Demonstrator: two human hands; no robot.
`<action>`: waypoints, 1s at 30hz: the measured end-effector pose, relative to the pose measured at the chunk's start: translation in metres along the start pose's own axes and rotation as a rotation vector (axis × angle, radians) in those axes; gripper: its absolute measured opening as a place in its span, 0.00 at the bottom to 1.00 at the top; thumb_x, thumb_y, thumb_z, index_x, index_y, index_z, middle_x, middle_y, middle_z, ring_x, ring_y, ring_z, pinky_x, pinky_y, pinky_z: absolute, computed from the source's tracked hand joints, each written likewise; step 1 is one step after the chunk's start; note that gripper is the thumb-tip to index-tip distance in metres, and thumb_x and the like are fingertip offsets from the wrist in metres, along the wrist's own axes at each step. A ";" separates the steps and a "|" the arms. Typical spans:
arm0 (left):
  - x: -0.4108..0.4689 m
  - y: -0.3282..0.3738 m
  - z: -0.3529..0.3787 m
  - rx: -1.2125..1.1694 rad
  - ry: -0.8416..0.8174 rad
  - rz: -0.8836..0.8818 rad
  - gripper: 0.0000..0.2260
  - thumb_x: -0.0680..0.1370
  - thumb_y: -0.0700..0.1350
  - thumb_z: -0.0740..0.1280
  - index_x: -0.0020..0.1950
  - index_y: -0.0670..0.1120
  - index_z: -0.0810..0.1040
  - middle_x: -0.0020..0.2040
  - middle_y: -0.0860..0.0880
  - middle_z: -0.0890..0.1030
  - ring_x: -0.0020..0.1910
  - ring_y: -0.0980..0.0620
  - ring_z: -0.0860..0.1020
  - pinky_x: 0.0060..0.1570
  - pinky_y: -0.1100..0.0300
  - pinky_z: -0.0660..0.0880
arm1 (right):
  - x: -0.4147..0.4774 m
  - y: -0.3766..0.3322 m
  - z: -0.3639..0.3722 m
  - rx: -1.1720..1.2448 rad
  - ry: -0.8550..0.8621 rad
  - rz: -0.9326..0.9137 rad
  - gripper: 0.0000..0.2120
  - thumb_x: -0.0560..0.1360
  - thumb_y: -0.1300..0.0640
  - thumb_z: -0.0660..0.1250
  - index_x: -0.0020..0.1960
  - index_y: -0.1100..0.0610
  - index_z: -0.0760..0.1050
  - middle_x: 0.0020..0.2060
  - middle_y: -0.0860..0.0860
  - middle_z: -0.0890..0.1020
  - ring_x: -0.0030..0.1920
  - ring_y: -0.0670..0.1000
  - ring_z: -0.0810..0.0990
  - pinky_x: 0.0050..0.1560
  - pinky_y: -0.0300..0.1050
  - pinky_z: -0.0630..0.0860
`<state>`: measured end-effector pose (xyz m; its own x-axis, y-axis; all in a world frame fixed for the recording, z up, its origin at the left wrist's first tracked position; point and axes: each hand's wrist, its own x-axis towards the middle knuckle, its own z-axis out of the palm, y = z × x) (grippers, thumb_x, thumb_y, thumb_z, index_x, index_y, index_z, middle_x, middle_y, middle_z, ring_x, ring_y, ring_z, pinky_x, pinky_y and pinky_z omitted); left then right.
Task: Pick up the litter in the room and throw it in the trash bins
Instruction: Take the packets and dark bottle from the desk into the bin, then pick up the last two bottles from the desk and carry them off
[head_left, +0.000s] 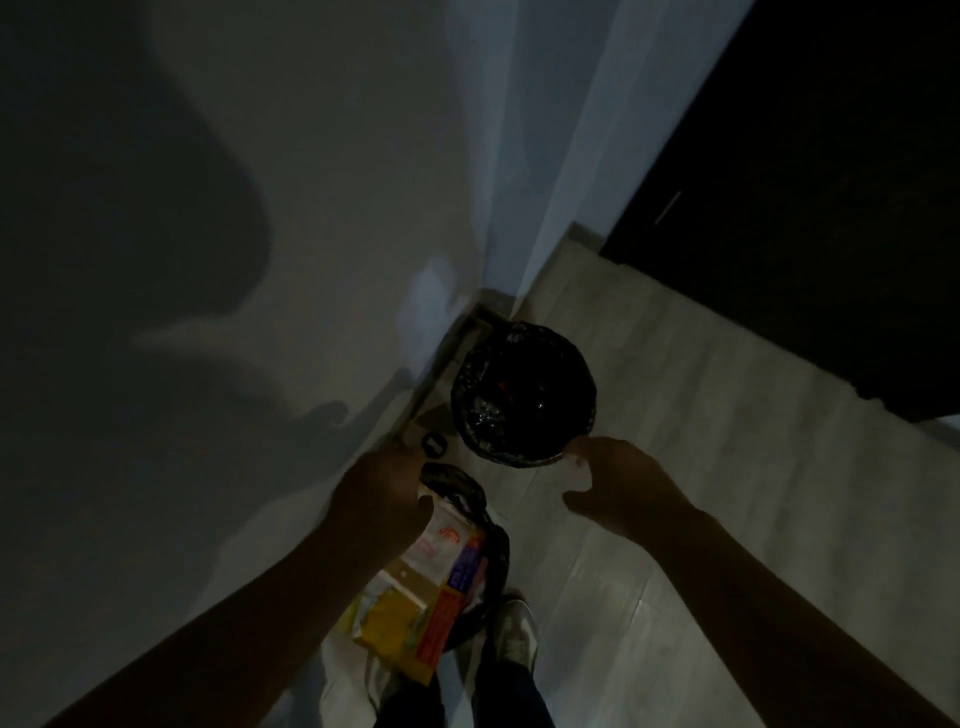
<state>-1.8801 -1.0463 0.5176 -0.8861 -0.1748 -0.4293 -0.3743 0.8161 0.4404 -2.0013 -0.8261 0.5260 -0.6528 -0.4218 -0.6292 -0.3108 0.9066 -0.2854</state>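
A round trash bin (524, 395) lined with a black bag stands on the floor in the corner. A second, nearer bin (496, 551) with a black bag is stuffed with litter: a white wrapper (447, 535) and a yellow and orange carton (410, 618) stick out of it. My left hand (384, 493) is at the top of that litter, thumb against the white wrapper; the dim light hides whether it grips it. My right hand (618, 488) hovers at the near rim of the round bin, fingers and thumb apart, nothing seen in it.
A white wall (208, 260) runs close on the left, meeting another wall at the corner. A small black object (434, 445) and a brown cardboard scrap (435, 415) lie on the pale tiled floor (701, 467). Dark furniture (831, 208) stands at right. My shoe (514, 629) is below.
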 end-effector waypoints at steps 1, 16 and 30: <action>-0.008 0.007 -0.013 -0.020 0.005 0.018 0.13 0.75 0.40 0.66 0.53 0.31 0.77 0.48 0.34 0.78 0.48 0.36 0.77 0.48 0.51 0.73 | -0.015 -0.007 -0.012 0.005 0.010 -0.007 0.25 0.74 0.51 0.69 0.69 0.52 0.67 0.62 0.51 0.75 0.62 0.49 0.73 0.60 0.40 0.70; -0.142 0.105 -0.208 -0.069 0.133 0.184 0.16 0.77 0.46 0.66 0.62 0.41 0.74 0.59 0.43 0.76 0.58 0.46 0.75 0.56 0.56 0.71 | -0.224 -0.104 -0.180 0.065 0.351 -0.138 0.24 0.73 0.51 0.71 0.68 0.50 0.70 0.61 0.48 0.78 0.58 0.47 0.76 0.54 0.37 0.73; -0.248 0.221 -0.436 0.165 0.650 0.491 0.21 0.76 0.52 0.67 0.68 0.49 0.71 0.61 0.50 0.75 0.59 0.52 0.75 0.57 0.63 0.69 | -0.391 -0.177 -0.366 0.029 0.829 -0.435 0.25 0.71 0.47 0.72 0.66 0.46 0.71 0.58 0.40 0.76 0.56 0.40 0.75 0.60 0.38 0.74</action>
<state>-1.8624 -1.0634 1.0652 -0.9384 -0.0194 0.3451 0.0965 0.9440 0.3155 -1.9438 -0.8250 1.0873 -0.7711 -0.5854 0.2503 -0.6330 0.6629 -0.3998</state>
